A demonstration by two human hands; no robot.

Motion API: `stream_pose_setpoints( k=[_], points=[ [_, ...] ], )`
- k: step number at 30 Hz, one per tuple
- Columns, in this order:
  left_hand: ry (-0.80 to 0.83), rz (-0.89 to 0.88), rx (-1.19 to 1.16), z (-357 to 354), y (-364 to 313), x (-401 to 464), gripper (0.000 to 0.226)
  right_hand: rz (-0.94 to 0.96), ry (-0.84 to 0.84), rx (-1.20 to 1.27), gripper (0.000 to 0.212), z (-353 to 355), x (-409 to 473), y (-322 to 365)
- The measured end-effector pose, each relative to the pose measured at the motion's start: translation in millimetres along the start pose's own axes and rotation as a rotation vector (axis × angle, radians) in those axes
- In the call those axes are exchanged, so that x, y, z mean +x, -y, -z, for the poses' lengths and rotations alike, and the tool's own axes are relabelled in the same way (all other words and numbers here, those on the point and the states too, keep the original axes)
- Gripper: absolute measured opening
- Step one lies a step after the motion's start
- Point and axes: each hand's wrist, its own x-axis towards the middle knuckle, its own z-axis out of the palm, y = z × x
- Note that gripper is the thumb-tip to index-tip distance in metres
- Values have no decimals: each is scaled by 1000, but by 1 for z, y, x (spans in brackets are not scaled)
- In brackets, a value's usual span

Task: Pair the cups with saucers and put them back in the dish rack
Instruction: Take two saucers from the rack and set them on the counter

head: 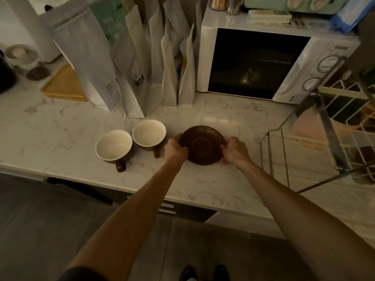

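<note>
Both your hands are on the saucer (203,146). Your left hand (176,149) grips its left rim, fingers curled over the edge. Your right hand (235,150) grips the right rim, thumb on top and fingers underneath near the counter (60,126). The saucer is dark brown, right side up, with its centre ring visible. It sits low over the counter; you cannot tell whether it touches the surface or is slightly lifted.

Two cups are to the left of the saucer, both upright, cream inside and brown outside. The near cup (114,145) is furthest left, with its handle pointing toward you. The far cup (149,133) is just beside it, touching or nearly so, between it and your left hand; its handle also points toward you.

The rack (332,126) stands at the right end of the counter, well apart from the saucer. A microwave (257,61) is behind the saucer, and paper bags (142,63) stand behind the cups.
</note>
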Motion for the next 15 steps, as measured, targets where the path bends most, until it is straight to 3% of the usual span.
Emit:
stream_pose_setpoints(
  k=[15],
  points=[
    [29,-82,159,-2,-15,18,59,-17,-95,-17,30,-1,20,11]
  ],
)
